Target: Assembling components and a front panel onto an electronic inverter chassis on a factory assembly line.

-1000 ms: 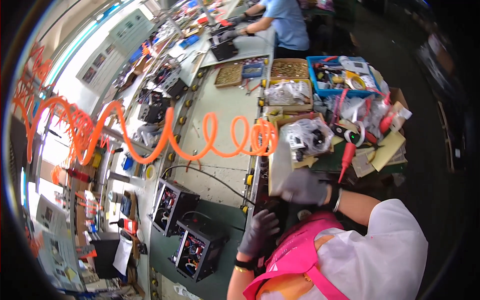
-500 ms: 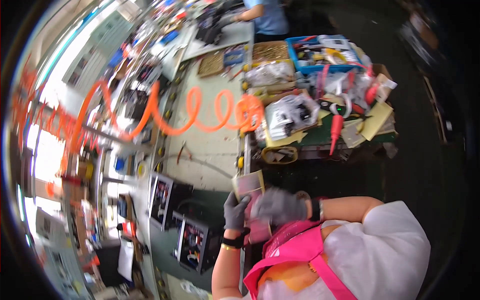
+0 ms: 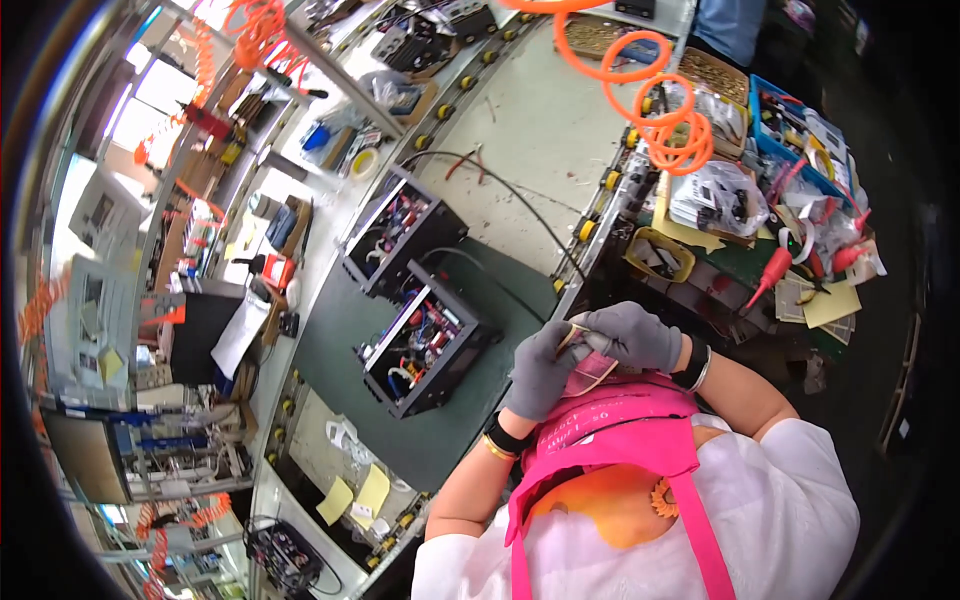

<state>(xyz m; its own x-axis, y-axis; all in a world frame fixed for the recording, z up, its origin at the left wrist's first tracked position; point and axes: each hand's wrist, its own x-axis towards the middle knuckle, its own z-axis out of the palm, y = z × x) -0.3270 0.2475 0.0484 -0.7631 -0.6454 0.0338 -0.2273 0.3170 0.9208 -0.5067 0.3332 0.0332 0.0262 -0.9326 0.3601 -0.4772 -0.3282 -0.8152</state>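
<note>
Close to my chest, both grey-gloved hands are at a small sheet of pinkish, pale-edged labels (image 3: 590, 372). My left hand (image 3: 540, 372) pinches the sheet's left side, thumb toward its top edge. Bent over the upper edge are the fingers of my right hand (image 3: 635, 337), closed on the sheet; fingertips are partly hidden. Left of my hands, a black metal-cased unit (image 3: 430, 345) with exposed wires and circuit parts lies on a dark green mat (image 3: 350, 390). A second such unit (image 3: 400, 230) lies just beyond it.
Orange coiled air hose (image 3: 680, 140) hangs over the roller line (image 3: 595, 215). Right of it, a side bench holds a yellow bin (image 3: 660, 255), bagged parts (image 3: 715, 195), a red-tipped bottle (image 3: 770, 275) and a blue crate (image 3: 770, 120). A co-worker's blue clothing (image 3: 730, 30) shows at the far end.
My view has swung left toward the cased units. The label sheet, earlier held out lengthwise, is now bunched nearer my chest, and my right hand has come over its top edge.
</note>
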